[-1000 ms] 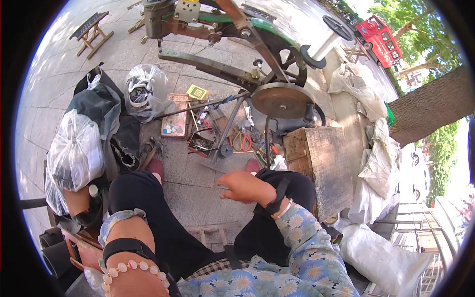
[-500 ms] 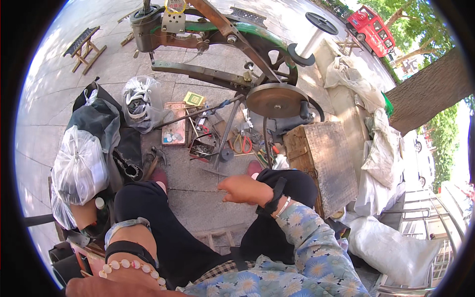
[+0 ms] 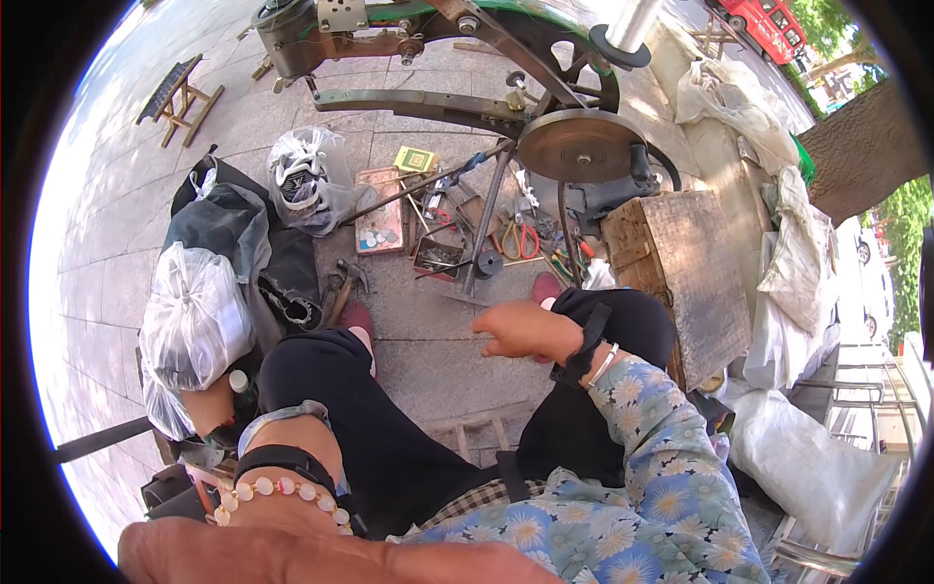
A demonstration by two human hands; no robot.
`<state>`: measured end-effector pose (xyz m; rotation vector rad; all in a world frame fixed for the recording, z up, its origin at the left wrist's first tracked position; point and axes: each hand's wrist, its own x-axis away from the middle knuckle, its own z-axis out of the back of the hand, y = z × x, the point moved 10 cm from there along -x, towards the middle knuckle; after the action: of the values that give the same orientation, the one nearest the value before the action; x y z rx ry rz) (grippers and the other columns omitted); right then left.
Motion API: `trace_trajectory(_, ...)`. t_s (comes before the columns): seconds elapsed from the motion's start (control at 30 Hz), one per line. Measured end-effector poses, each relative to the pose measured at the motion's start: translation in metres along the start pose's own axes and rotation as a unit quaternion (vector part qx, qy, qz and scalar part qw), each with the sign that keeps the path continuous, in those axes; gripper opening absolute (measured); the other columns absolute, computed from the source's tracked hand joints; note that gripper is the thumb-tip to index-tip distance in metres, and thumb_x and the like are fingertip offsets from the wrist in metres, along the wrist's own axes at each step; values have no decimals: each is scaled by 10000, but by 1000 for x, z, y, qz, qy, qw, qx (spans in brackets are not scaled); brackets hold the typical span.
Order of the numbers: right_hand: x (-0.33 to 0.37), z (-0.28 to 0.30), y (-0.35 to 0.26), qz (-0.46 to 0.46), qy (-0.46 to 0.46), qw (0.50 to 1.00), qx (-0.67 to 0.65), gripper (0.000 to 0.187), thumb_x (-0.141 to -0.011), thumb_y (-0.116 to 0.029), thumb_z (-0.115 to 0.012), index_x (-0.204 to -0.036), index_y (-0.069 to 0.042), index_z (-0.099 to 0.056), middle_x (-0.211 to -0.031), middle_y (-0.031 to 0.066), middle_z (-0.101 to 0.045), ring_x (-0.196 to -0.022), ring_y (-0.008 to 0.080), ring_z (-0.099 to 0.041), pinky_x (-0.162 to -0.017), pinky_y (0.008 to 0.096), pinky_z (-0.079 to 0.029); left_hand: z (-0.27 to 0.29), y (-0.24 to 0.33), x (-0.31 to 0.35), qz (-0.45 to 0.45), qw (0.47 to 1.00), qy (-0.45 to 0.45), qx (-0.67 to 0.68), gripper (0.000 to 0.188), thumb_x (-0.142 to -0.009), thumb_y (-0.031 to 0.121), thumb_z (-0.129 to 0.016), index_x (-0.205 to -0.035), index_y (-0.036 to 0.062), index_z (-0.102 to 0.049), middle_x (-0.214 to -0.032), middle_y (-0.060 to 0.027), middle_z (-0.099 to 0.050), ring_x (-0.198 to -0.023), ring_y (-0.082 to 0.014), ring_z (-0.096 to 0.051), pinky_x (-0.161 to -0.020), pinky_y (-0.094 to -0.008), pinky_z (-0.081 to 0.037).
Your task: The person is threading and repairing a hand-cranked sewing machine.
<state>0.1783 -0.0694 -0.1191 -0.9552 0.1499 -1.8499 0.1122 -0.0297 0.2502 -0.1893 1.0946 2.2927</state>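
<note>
My right hand (image 3: 530, 331) hangs in the air above my right knee, its fingers loosely bent and a little apart, with nothing in them. Below the camera, my left hand (image 3: 311, 555) is raised close and fills the lower edge. Its fingers are mostly cut off by the frame, so what they do is hidden. Ahead stands an iron hand-cranked sewing machine (image 3: 418, 102) with a round wheel (image 3: 582, 146) and a thread spool (image 3: 623, 39). Neither hand touches it. On the ground beneath lie orange-handled scissors (image 3: 525, 241) and a hammer (image 3: 350, 279).
Bagged shoes (image 3: 302, 180) and a knotted plastic bag (image 3: 197, 316) stand at the left. A small parts box (image 3: 438, 258) and a pink tray (image 3: 379, 214) lie ahead. At the right are a worn wooden box (image 3: 696, 277), white sacks (image 3: 808, 457) and a tree trunk (image 3: 866, 156).
The view has shifted, so the machine and the ground things sit further right and higher. My left hand reaches further across the lower edge. My right hand stays above the knee.
</note>
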Motion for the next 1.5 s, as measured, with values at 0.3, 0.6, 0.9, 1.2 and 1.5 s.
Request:
trace_trajectory(0.3, 0, 1, 4, -4, 1, 1000, 3, 386, -722, -276, -647, -1039, -67, -577, -909, 172, -609, -879, 364, -571, -742, 442, -454, -7, -4, -10, 30, 998, -30, -38, 315, -812, 248, -547, -824, -67, -522, -793, -189, -541, -687, -282, -557, -635, -398, -479)
trace_trajectory(0.6, 7, 7, 9, 7, 34, 999, 3, 363, -713, -264, -652, -1003, -59, -580, -862, 178, -607, -848, 372, -570, -720, 452, -450, -8, -11, -23, 39, 996, -36, -66, 300, -812, 237, -538, -807, -62, -518, -776, -185, -535, -676, -278, -550, -633, -399, -474)
trace_trajectory(0.9, 11, 11, 11, 18, 65, 998, -10, 286, -700, -258, -641, -906, -67, -583, -815, 161, -609, -816, 368, -580, -680, 473, -454, -7, -18, -2, 104, 982, -51, -148, 285, -812, 227, -530, -790, -57, -515, -760, -180, -529, -666, -274, -544, -631, -400, -470)
trace_trajectory(1.2, 3, 12, -1, 33, 58, 998, -13, 294, -699, -253, -646, -919, -67, -587, -808, 165, -609, -811, 370, -579, -683, 469, -455, 11, -8, 35, 160, 957, -70, -230, 272, -811, 217, -522, -773, -52, -512, -744, -175, -523, -655, -270, -538, -630, -402, -465)
trace_trajectory(1.5, 11, 13, 9, 18, 56, 998, -13, 314, -693, -246, -651, -945, -67, -595, -826, 171, -614, -819, 364, -584, -691, 462, -455, -4, -27, 2, 195, 931, -81, -298, 260, -811, 207, -514, -756, -47, -509, -728, -171, -517, -644, -266, -532, -628, -403, -461)
